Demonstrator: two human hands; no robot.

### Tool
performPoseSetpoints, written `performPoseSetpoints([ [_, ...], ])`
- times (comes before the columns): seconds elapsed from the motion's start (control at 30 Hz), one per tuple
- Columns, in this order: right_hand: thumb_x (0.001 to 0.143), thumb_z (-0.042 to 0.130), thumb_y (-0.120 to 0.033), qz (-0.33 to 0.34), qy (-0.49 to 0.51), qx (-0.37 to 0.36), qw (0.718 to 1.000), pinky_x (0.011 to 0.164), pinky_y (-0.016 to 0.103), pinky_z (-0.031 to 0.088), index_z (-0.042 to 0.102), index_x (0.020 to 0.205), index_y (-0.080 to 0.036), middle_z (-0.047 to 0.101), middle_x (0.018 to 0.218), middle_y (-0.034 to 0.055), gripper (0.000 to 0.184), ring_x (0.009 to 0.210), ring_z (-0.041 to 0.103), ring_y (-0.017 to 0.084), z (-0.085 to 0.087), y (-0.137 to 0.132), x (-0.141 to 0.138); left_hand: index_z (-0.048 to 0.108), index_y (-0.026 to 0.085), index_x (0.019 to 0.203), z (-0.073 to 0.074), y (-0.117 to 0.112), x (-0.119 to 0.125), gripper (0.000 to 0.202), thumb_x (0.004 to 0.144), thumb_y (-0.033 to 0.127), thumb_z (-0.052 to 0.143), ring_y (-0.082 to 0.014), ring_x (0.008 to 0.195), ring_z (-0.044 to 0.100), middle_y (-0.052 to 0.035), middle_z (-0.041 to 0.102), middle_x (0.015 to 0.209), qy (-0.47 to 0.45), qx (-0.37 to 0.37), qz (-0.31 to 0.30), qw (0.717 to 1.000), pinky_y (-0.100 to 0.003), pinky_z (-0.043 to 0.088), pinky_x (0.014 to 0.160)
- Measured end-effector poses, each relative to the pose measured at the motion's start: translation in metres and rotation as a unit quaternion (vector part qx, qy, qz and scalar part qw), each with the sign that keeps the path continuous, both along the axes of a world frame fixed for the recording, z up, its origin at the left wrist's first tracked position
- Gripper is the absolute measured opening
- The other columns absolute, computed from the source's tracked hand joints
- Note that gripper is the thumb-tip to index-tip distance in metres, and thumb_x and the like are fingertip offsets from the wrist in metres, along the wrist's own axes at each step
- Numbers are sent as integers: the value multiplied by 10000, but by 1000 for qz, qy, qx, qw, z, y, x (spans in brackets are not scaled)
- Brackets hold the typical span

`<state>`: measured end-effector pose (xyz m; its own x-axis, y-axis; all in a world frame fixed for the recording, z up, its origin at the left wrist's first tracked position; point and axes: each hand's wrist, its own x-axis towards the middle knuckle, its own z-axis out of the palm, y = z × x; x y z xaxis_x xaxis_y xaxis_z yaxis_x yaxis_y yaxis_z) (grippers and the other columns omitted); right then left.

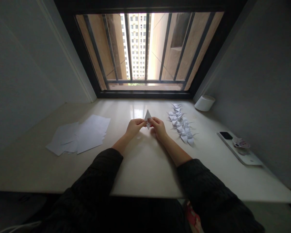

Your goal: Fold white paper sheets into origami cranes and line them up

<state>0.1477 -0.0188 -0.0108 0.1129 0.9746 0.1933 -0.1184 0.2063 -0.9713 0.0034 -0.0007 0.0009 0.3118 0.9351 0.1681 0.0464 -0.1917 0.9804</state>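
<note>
My left hand (pixel 135 126) and my right hand (pixel 157 127) meet over the middle of the pale table (pixel 145 161). Both pinch one small folded white paper piece (pixel 147 115), whose point sticks up between the fingertips. The fingers of both hands are closed on it. Dark sleeves cover both forearms up to the wrists.
A loose stack of flat white sheets (pixel 80 134) lies to the left. A row of several finished folded paper figures (pixel 181 124) runs along the right. Farther right lie a white cylinder (pixel 204 103) and a phone with a sticker (pixel 240 147). A barred window (pixel 145 51) is ahead.
</note>
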Motion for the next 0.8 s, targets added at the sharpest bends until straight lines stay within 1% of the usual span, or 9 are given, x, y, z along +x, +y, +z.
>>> performPoseSetpoints([
  [0.1, 681, 626, -571, -9, -47, 2, 999, 618, 264, 419, 694, 733, -185, 647, 724, 37, 395, 686, 551, 153, 1, -1, 2, 709, 138, 778, -1, 3, -3, 350, 690, 475, 676, -172, 725, 639, -75, 709, 782, 16, 17, -27, 999, -292, 480, 714],
  [0.2, 665, 633, -589, -35, -71, 7, 997, 645, 269, 424, 719, 761, -181, 662, 778, 50, 428, 740, 559, 166, 1, 0, 3, 705, 140, 813, -2, 4, -4, 361, 701, 480, 662, -171, 748, 630, -69, 703, 799, 42, 39, -29, 998, -281, 471, 712],
  [0.3, 675, 626, -586, -41, -48, 2, 998, 657, 262, 433, 729, 866, -191, 671, 854, 51, 450, 772, 568, 162, -1, 1, 4, 703, 144, 843, -1, 1, -1, 375, 717, 492, 644, -169, 760, 621, -62, 697, 807, 57, 59, -25, 996, -267, 460, 695],
  [0.4, 676, 625, -582, -36, -20, -12, 999, 660, 259, 444, 724, 919, -202, 678, 927, 55, 462, 810, 589, 167, -3, 2, 1, 706, 147, 768, 1, -3, 2, 383, 714, 519, 633, -170, 699, 605, -42, 681, 712, 98, 72, 10, 993, -249, 437, 616],
  [0.47, 660, 643, -578, -29, -13, -14, 999, 651, 265, 446, 728, 898, -201, 688, 910, 55, 454, 807, 601, 175, -3, 1, 0, 710, 148, 724, 1, -5, 2, 395, 718, 533, 621, -176, 668, 600, -35, 670, 658, 125, 75, 34, 989, -243, 418, 577],
  [0.53, 631, 674, -570, -14, -17, -12, 1000, 638, 275, 446, 734, 854, -194, 698, 848, 54, 441, 785, 608, 186, -2, 0, -1, 719, 148, 721, 2, -6, 1, 404, 725, 537, 611, -186, 663, 608, -39, 676, 647, 141, 77, 41, 986, -241, 412, 564],
  [0.67, 601, 703, -566, 12, -29, -25, 999, 613, 292, 445, 737, 776, -176, 699, 735, 52, 429, 720, 613, 198, 0, -1, 2, 736, 163, 751, 4, -8, -3, 397, 721, 539, 615, -199, 673, 629, -55, 705, 682, 160, 83, 21, 983, -240, 417, 556],
  [0.8, 586, 731, -531, 34, -14, -25, 999, 624, 295, 441, 739, 746, -170, 697, 702, 43, 395, 672, 604, 183, 2, -1, 8, 735, 162, 705, 7, -8, -6, 411, 706, 556, 618, -195, 645, 630, -71, 708, 670, 172, 69, 11, 983, -236, 412, 542],
])
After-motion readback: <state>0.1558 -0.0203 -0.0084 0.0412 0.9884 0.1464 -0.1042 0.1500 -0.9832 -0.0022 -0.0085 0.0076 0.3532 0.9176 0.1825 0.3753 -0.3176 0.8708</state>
